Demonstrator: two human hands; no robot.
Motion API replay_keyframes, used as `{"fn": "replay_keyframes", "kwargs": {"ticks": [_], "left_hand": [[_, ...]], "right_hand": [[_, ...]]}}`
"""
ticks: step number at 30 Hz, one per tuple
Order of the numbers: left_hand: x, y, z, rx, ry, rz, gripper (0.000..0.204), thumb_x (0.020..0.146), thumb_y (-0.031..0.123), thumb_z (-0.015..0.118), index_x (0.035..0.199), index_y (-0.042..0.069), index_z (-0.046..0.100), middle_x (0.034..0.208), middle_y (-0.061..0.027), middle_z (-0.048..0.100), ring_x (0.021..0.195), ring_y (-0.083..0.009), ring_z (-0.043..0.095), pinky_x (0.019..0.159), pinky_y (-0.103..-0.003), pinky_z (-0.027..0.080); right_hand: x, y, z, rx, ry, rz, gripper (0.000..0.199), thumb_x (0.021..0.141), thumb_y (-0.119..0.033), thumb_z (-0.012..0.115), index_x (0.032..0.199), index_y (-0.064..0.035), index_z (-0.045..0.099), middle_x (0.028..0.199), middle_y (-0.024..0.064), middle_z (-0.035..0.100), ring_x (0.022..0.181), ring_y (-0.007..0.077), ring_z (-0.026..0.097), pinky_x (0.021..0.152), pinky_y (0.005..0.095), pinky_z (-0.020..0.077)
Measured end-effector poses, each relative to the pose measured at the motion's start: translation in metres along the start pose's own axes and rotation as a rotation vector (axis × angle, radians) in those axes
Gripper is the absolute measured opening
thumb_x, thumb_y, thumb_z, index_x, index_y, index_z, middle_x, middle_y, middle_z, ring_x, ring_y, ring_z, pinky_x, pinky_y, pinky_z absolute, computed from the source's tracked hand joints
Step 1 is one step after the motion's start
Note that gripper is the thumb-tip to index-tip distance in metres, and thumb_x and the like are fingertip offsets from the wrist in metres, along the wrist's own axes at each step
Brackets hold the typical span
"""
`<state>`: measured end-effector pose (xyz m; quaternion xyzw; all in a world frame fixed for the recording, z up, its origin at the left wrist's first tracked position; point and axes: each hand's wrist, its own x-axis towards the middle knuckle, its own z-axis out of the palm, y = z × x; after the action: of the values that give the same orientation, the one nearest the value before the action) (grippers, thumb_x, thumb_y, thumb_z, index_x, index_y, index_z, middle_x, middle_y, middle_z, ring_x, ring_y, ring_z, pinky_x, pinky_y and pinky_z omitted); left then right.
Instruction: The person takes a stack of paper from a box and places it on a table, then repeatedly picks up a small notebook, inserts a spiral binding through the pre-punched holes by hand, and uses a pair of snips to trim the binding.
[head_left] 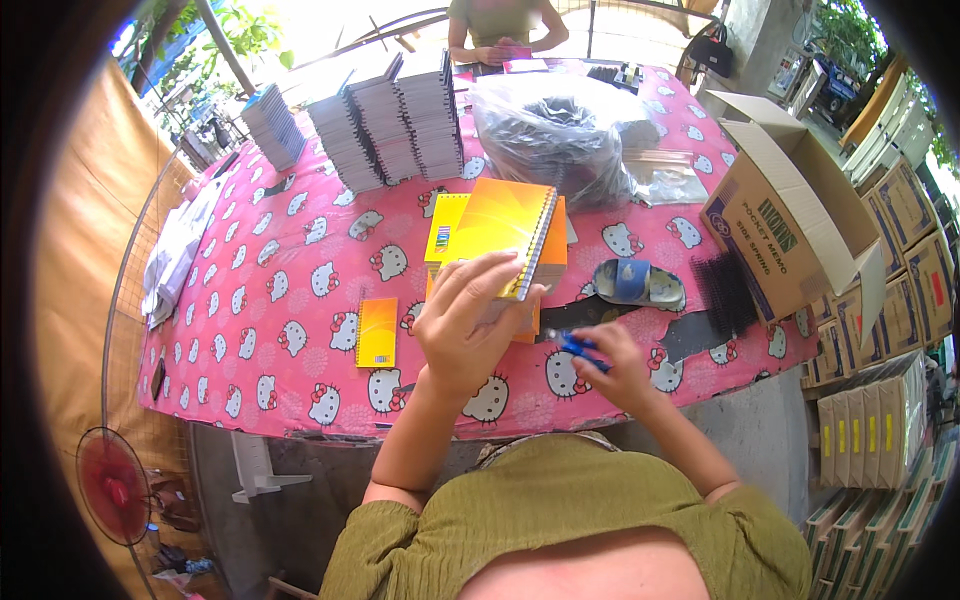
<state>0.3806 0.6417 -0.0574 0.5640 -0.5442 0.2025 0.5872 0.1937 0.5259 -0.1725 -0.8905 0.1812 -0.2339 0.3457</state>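
The olive top (570,510) is nearest the camera, its wearer standing close against the bench (240,400). The left hand (472,318) grasps a yellow notebook (498,230) by its near end, fingers over the cover. The notebook is above a stack (553,278) of yellow and orange ones, with its coil edge turned to the right, probably so that the tool side can get at the wire. The right hand (618,368) is closed around blue pliers (580,348), just beside the stack; keeping them low and near the coil seems to spare a long reach. A small notebook (377,332) lies apart at the left, and a slipper (640,284) sits right of the stack, perhaps as a rest or weight.

The notebook and left hand cover much of the stack, so its height cannot be told. The pliers' tips are blurred, and whether they touch anything is unclear. The clear bag (560,130) masks its dark contents. Across the bench, a co-worker (505,30) is cut off by the upper edge.
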Motion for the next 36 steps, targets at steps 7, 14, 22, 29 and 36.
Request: {"fn": "replay_keyframes", "kwargs": {"ticks": [7,14,22,29,36], "left_hand": [[-0.002,0.004,0.001,0.056,0.032,0.082,0.026,0.066,-0.002,0.077,0.09,0.0,0.068,0.089,-0.0113,0.069,0.076,-0.0218,0.063,0.067,-0.031,0.051],[-0.007,0.01,0.007,-0.032,0.106,-0.046,0.027,0.065,-0.007,0.075,0.091,-0.002,0.067,0.096,-0.0159,0.067,0.078,-0.024,0.064,0.068,-0.032,0.052],[-0.012,0.001,-0.006,-0.023,0.017,0.178,0.022,0.065,-0.012,0.071,0.085,-0.004,0.065,0.091,-0.0131,0.066,0.078,-0.0242,0.064,0.069,-0.034,0.051],[0.009,-0.014,-0.062,0.017,0.57,-0.087,0.012,0.081,-0.001,0.067,0.092,-0.003,0.063,0.098,-0.0117,0.065,0.09,-0.0203,0.063,0.076,-0.033,0.051],[0.012,-0.074,-0.173,0.763,0.077,-0.159,0.017,0.089,0.009,0.051,0.103,0.004,0.059,0.082,-0.0042,0.06,0.073,-0.0126,0.054,0.078,-0.035,0.037]], "right_hand": [[0.038,-0.103,-0.076,-0.067,0.263,-0.298,0.046,0.072,-0.02,0.073,0.114,-0.0065,0.059,0.107,0.013,0.055,0.099,0.0309,0.053,0.085,0.0409,0.0435],[0.04,-0.112,-0.079,-0.156,0.228,-0.293,0.045,0.072,-0.023,0.074,0.112,-0.0072,0.059,0.105,0.0128,0.055,0.098,0.0308,0.052,0.085,0.0406,0.0421],[0.053,-0.079,-0.079,1.164,-0.495,0.383,0.038,0.091,-0.024,0.058,0.103,0.0115,0.06,0.085,0.0132,0.065,0.068,0.0141,0.061,0.065,0.0247,0.0503],[0.011,-0.014,0.0,0.162,-0.133,-0.021,0.048,0.081,-0.028,0.068,0.119,-0.0017,0.054,0.107,0.0141,0.057,0.095,0.023,0.056,0.077,0.0342,0.048],[-0.028,0.061,0.021,-0.275,0.045,-0.098,0.051,0.07,-0.03,0.075,0.111,-0.0026,0.059,0.11,0.018,0.057,0.108,0.0384,0.051,0.095,0.047,0.0385]]}}
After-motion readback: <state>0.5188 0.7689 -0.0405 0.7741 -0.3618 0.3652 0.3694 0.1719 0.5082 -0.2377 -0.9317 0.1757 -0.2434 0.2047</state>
